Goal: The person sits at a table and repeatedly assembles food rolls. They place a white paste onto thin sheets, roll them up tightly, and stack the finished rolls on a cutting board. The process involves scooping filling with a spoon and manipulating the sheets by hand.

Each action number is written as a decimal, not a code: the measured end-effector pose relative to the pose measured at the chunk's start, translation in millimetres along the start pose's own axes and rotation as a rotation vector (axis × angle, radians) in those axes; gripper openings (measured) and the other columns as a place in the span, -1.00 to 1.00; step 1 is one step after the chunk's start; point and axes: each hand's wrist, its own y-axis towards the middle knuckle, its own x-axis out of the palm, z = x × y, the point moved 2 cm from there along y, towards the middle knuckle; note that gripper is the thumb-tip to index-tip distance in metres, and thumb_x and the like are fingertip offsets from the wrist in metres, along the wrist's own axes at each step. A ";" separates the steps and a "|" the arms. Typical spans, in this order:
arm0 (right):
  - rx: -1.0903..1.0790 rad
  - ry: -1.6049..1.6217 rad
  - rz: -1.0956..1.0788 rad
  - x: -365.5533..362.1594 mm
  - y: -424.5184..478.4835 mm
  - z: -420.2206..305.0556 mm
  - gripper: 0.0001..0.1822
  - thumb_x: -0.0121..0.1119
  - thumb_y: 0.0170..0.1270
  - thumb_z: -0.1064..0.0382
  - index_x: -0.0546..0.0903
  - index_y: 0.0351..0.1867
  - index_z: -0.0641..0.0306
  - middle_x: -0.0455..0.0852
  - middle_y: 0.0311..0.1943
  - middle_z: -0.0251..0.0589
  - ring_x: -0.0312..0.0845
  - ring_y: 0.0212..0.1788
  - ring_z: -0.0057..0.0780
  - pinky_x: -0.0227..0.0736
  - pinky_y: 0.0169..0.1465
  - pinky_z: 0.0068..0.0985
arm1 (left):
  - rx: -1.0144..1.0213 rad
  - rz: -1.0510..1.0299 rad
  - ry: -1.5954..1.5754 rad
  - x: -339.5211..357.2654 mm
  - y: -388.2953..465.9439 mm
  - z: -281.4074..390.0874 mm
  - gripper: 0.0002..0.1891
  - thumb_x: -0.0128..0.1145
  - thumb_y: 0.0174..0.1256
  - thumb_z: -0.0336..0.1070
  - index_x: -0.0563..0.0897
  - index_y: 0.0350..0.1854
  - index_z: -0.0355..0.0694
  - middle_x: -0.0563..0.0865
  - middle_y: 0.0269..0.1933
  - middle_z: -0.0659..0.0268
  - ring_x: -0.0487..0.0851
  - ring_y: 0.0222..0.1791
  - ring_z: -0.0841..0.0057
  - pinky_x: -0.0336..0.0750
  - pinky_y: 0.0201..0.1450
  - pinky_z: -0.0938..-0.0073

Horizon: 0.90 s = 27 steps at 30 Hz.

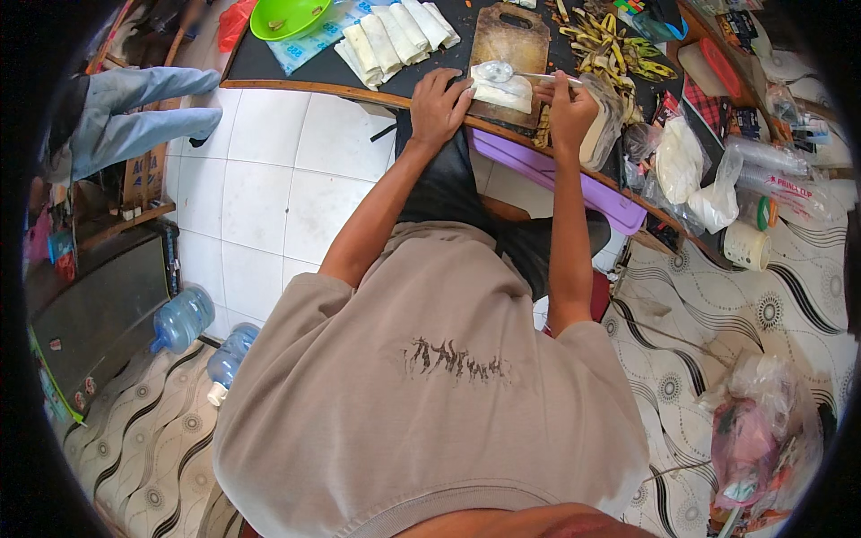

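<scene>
A folded white pastry wrapper (504, 96) lies on the worn wooden cutting board (508, 40), close to the table's near edge. My right hand (568, 111) grips the handle of a metal spoon (496, 72), whose bowl rests on or just over the wrapper's upper part. At the wrapper's left edge is my left hand (440, 107), fingers slightly apart and fingertips touching or nearly touching the wrapper. Several rolled pastry wrappers (397, 40) lie in a row to the left of the board. A stack of flat wrappers (595, 124) in clear plastic sits beside my right hand.
Banana peels (609, 40) heap up beyond my right hand. A green bowl (289, 17) stands at the table's far left. Plastic bags (679, 161) and packed cups (780, 178) crowd the right. Below the tabletop is a purple plastic lid (538, 161). A person's jeans-clad legs (148, 114) show at left.
</scene>
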 end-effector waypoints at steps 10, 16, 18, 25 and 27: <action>-0.001 -0.038 -0.070 1.0 -1.9 -1.3 -0.72 0.24 0.46 0.22 0.72 -0.20 0.51 0.80 -0.46 -0.12 0.77 -0.44 -0.47 0.65 -0.33 -0.53 | 0.006 0.013 0.002 -0.5 0.3 1.3 -0.78 0.16 0.39 -0.21 0.77 -0.06 -0.13 0.69 0.03 0.23 0.59 0.11 0.20 0.43 0.09 0.21; 0.007 0.118 0.019 -9.3 1.5 1.2 -0.70 0.24 0.47 0.22 0.71 -0.21 0.54 0.80 -0.45 -0.10 0.78 -0.43 -0.44 0.67 -0.32 -0.52 | 0.015 0.012 0.008 0.8 0.1 1.0 -0.78 0.16 0.39 -0.22 0.77 -0.06 -0.14 0.69 0.03 0.21 0.59 0.10 0.19 0.43 0.08 0.20; -0.002 0.036 -0.009 -10.6 1.0 7.0 -0.70 0.23 0.47 0.23 0.70 -0.22 0.56 0.80 -0.44 -0.05 0.79 -0.42 -0.39 0.69 -0.31 -0.49 | 0.032 0.032 0.022 1.1 0.7 -0.6 -0.79 0.22 0.34 -0.18 0.77 -0.10 -0.13 0.69 -0.01 0.22 0.60 0.08 0.21 0.44 0.06 0.21; 0.003 0.119 0.068 -27.2 6.1 2.2 -0.70 0.22 0.47 0.26 0.69 -0.28 0.58 0.79 -0.43 0.02 0.80 -0.43 -0.34 0.74 -0.31 -0.45 | 0.029 0.033 0.034 2.5 0.4 -0.3 -0.80 0.25 0.32 -0.17 0.77 -0.12 -0.11 0.69 -0.03 0.23 0.60 0.07 0.21 0.44 0.05 0.22; -0.015 0.062 0.037 -29.1 4.0 2.1 -0.70 0.21 0.48 0.26 0.69 -0.28 0.58 0.79 -0.43 0.02 0.80 -0.43 -0.35 0.74 -0.31 -0.45 | 0.035 0.032 0.032 2.9 0.8 -0.7 -0.80 0.25 0.32 -0.17 0.77 -0.12 -0.11 0.69 -0.03 0.22 0.60 0.07 0.21 0.44 0.05 0.22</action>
